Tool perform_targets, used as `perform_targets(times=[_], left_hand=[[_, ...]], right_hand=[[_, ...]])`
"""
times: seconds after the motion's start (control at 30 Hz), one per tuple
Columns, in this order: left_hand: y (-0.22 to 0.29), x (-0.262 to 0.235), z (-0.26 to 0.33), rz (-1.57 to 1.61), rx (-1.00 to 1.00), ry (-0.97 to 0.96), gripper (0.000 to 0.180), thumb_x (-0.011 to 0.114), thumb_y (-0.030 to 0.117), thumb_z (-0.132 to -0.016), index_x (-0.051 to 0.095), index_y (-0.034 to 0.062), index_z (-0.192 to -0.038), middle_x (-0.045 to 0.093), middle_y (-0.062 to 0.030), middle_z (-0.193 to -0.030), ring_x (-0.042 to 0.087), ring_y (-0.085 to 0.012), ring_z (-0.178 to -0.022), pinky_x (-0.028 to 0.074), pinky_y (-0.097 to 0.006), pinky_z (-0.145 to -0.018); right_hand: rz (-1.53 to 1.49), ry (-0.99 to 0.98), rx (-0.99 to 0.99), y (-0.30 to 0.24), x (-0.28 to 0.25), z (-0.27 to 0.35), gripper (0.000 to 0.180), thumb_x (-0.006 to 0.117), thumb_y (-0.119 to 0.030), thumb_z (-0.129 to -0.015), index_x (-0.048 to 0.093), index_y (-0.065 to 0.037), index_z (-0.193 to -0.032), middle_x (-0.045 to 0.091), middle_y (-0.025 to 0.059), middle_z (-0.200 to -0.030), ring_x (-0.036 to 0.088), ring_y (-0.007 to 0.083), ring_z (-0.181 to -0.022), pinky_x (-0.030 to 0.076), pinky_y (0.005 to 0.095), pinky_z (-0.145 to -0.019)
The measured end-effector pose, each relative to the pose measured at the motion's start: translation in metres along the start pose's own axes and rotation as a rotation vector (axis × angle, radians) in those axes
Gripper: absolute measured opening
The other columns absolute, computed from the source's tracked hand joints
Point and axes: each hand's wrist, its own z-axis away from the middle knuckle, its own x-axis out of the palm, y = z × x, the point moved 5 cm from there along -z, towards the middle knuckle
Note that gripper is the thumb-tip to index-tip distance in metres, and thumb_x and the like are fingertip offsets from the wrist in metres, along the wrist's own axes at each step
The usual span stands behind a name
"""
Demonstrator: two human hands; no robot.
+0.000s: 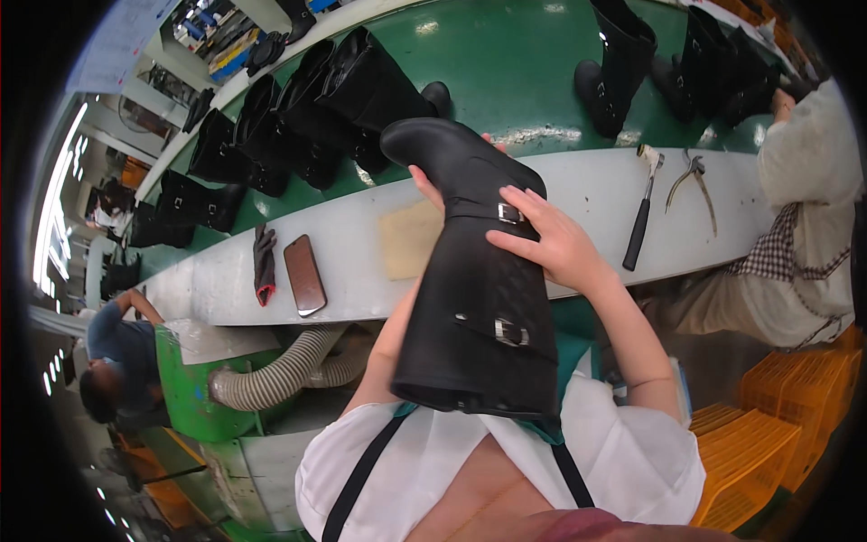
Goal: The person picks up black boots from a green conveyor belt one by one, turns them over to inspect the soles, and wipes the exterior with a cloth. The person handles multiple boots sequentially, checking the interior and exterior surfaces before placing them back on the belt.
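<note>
A tall black boot [479, 298] with two silver buckles is held up in front of my chest, its toe pointing away to the upper left and its shaft opening toward me. My right hand [551, 239] lies on the boot's side by the upper buckle, thumb and fingers gripping around it. My left hand [426, 187] supports the boot from beneath near the ankle; only some fingertips show, and the boot hides the rest. Under the boot, a tan sheet [406, 239] lies on the white worktop [352, 212].
Left on the worktop are a phone [305, 275] and a dark glove [264, 262]; right are a hammer [643, 208] and pincers [691, 185]. Several black boots [361, 81] stand on the green conveyor [488, 54]. Co-workers [804, 235] flank me. Orange crates [750, 461] stand lower right.
</note>
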Motion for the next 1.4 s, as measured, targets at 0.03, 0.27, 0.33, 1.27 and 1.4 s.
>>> perform_targets(times=[0.03, 0.27, 0.33, 1.27, 1.4], left_hand=[[0.002, -0.011, -0.002, 0.03, -0.012, 0.047, 0.092, 0.042, 0.079, -0.074, 0.042, 0.0078, -0.133, 0.051, -0.0156, -0.125, 0.051, -0.0373, -0.113, 0.043, -0.052, -0.093], [0.009, -0.038, 0.005, -0.765, 0.107, 0.334, 0.082, 0.037, 0.071, -0.084, 0.037, 0.0084, -0.137, 0.051, -0.0163, -0.126, 0.051, -0.0287, -0.115, 0.04, -0.045, -0.099], [0.004, -0.017, 0.0, -0.672, -0.246, 0.319, 0.086, 0.035, 0.071, -0.086, 0.031, 0.0054, -0.141, 0.045, -0.0152, -0.135, 0.045, -0.0271, -0.124, 0.035, -0.044, -0.104], [0.148, -0.031, -0.074, -1.818, 0.182, 0.363, 0.072, 0.061, 0.05, -0.085, 0.049, -0.0111, -0.12, 0.061, -0.0193, -0.11, 0.058, -0.0271, -0.105, 0.047, -0.036, -0.087], [0.167, -0.024, -0.09, -1.485, 0.097, 0.514, 0.056, 0.059, 0.043, -0.09, 0.054, -0.0081, -0.111, 0.063, -0.0143, -0.101, 0.064, -0.0244, -0.084, 0.052, -0.036, -0.069]], right_hand=[[0.01, -0.016, 0.0, -0.002, 0.001, -0.004, 0.057, 0.064, -0.007, -0.073, 0.055, -0.026, -0.126, 0.043, 0.0167, -0.135, 0.046, 0.033, -0.122, 0.04, 0.0455, -0.103], [-0.201, 0.069, 0.254, 0.011, 0.01, -0.001, 0.064, 0.069, -0.012, -0.074, 0.046, -0.018, -0.134, 0.045, 0.014, -0.135, 0.049, 0.0317, -0.121, 0.041, 0.0434, -0.1], [-0.3, 0.17, 0.451, 0.026, 0.007, 0.014, 0.052, 0.066, -0.018, -0.08, 0.049, -0.012, -0.13, 0.051, 0.0158, -0.128, 0.052, 0.0326, -0.116, 0.042, 0.0408, -0.097], [0.124, -0.042, 1.029, 0.22, 0.022, -0.034, 0.078, 0.042, -0.05, -0.091, 0.022, 0.006, -0.141, 0.06, 0.0202, -0.113, 0.057, 0.0378, -0.104, 0.047, 0.0425, -0.086], [-0.002, -0.283, 0.956, 0.154, 0.012, -0.022, 0.051, 0.042, -0.045, -0.092, 0.061, -0.002, -0.111, 0.065, 0.0154, -0.103, 0.06, 0.0323, -0.101, 0.047, 0.0419, -0.085]])
